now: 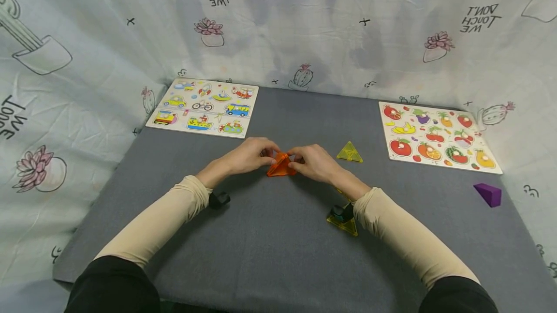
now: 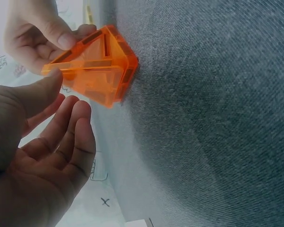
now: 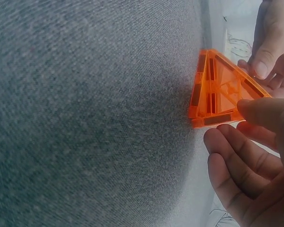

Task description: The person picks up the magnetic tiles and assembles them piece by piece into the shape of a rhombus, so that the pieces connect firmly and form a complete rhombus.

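An orange translucent pyramid of triangular magnetic tiles (image 1: 281, 167) stands on the grey cloth between both hands. On its left side my left hand (image 1: 251, 154) pinches an upper edge with thumb and index finger; the other fingers curve loosely below, as the left wrist view shows. My right hand (image 1: 316, 162) grips the opposite side near the top, its thumb (image 3: 260, 111) on an edge. Dark magnet strips show along the tile edges of the pyramid (image 3: 217, 92) in the right wrist view. Just behind the right hand lies a yellow triangular tile (image 1: 350, 153).
More yellow triangular tile (image 1: 345, 227) shows beneath the right wrist, partly hidden. A vehicle puzzle board (image 1: 203, 107) lies at the back left, a fruit puzzle board (image 1: 438, 136) at the back right. Near the right edge sits a purple wedge block (image 1: 489, 195). Printed curtain (image 1: 304, 22) hangs behind.
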The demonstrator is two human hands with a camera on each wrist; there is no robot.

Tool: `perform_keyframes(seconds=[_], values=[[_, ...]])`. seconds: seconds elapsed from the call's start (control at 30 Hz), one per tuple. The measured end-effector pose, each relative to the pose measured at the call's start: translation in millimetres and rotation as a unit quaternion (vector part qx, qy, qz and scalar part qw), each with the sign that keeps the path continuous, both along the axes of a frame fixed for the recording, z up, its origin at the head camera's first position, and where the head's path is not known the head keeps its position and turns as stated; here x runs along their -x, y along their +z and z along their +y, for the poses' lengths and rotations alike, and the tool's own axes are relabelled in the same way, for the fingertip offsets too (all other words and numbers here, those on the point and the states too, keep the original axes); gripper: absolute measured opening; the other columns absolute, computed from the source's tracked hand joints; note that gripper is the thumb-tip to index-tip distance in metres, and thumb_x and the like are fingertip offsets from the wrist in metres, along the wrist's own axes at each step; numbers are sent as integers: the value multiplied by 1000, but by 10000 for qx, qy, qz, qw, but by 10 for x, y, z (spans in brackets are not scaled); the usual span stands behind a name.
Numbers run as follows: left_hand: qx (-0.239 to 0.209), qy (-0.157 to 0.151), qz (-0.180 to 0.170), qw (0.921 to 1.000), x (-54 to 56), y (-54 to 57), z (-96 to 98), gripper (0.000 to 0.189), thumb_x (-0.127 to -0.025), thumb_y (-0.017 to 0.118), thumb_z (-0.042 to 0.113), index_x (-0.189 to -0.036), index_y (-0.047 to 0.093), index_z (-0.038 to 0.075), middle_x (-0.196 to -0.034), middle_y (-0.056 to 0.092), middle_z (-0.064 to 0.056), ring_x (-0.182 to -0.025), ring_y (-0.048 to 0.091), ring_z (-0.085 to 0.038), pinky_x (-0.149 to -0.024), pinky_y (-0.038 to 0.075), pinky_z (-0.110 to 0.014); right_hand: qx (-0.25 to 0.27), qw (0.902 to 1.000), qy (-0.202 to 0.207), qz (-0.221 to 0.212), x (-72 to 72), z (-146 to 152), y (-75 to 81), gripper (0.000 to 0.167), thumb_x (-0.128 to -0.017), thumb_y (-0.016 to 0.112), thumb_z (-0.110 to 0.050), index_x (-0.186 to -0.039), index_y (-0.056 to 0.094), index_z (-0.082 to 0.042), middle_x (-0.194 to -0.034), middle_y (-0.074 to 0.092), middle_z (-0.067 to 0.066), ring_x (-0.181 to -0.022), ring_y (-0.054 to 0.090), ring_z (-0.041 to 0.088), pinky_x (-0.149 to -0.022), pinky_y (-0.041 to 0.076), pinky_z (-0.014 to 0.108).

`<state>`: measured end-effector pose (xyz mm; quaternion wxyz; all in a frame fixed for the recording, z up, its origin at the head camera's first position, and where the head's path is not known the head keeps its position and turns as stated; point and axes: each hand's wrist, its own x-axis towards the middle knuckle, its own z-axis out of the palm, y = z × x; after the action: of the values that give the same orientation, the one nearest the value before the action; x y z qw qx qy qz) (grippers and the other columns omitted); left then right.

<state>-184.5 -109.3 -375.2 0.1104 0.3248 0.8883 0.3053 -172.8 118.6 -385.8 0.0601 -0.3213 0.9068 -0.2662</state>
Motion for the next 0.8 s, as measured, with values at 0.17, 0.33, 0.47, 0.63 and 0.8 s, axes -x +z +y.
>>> perform_keyframes(seconds=[0.17,0.33,0.47,0.63,0.8], values=[[27,22,-180,9998,-12,-20,-1,16,-88,73,19,-99,67,8,-88,68,-3,-76,60,-12,-67,50,-25,57,10000,5,14,-6,-3,0,28,-92,67,-17,-117,69,-3,-91,75,9,-74,68,14,-65,55,30],[327,-52,-222,9992,-34,-77,29,19,-88,74,23,-85,60,11,-81,65,-1,-67,58,-9,-61,47,-22,78,9999,19,107,-6,-7,-12,27,-91,67,-15,-115,69,-1,-89,74,10,-72,67,14,-64,55,29],[618,-61,-10,9981,-51,-114,64,24,-89,73,26,-79,56,13,-73,59,1,-60,51,-8,-57,41,-21,26,10000,-32,-6,-13,-13,1,28,-92,67,-16,-116,69,-2,-90,74,10,-71,66,13,-64,54,29],[795,10,255,9965,-65,-129,83,24,-90,72,24,-75,56,14,-68,54,3,-61,47,-9,-56,37,-21,-14,9999,-46,-96,-18,-29,10,29,-93,67,-15,-119,68,-2,-92,75,10,-72,67,14,-65,55,28],[833,111,545,9950,-47,-150,68,23,-90,71,20,-74,55,13,-67,53,3,-61,47,-10,-55,36,-21,61,9999,-28,-93,0,-33,-2,31,-93,67,-13,-121,67,-1,-93,75,10,-73,69,15,-66,56,28]])
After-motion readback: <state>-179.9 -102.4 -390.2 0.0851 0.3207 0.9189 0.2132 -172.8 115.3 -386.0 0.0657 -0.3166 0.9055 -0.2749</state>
